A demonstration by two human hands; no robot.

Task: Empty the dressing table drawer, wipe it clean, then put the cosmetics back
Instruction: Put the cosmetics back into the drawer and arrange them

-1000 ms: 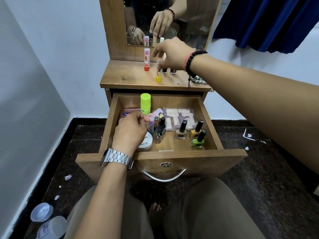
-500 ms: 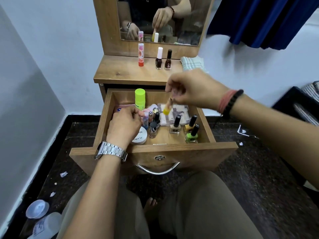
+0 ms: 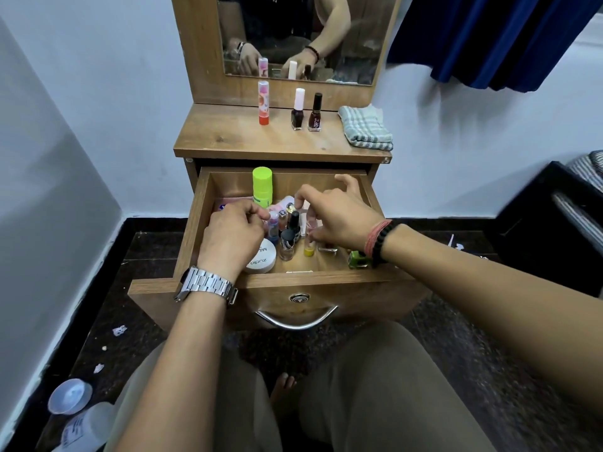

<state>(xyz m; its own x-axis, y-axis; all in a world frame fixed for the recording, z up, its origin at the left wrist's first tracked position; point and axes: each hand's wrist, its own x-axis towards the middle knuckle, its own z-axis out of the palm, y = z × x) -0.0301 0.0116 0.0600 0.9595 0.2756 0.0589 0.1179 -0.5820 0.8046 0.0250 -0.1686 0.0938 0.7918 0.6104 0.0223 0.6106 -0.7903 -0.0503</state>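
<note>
The wooden drawer (image 3: 195, 230) is pulled out and holds several cosmetics. My right hand (image 3: 339, 216) is down inside it, pinching a small yellow-bottomed bottle (image 3: 308, 250) that stands on the drawer floor. My left hand (image 3: 233, 233) is at the drawer's left, its fingers curled against a small pink tube (image 3: 273, 223). Around them are a green-capped tube (image 3: 262, 187), a white round jar (image 3: 261, 258), a black-capped clear polish bottle (image 3: 287, 244) and a green polish bottle (image 3: 357, 259). My right hand hides the rest.
On the dressing table top (image 3: 235, 138) stand a pink-and-orange stick (image 3: 263, 107), a white-capped dark polish (image 3: 297, 110) and a brown polish (image 3: 315, 113), with a folded striped cloth (image 3: 365, 128) at the right. A plastic bottle and lid (image 3: 70, 398) lie on the floor at the left.
My right hand carried the yellow-bottomed bottle from the table top down into the drawer and set it on the floor there. My left hand stayed at the small tubes.
</note>
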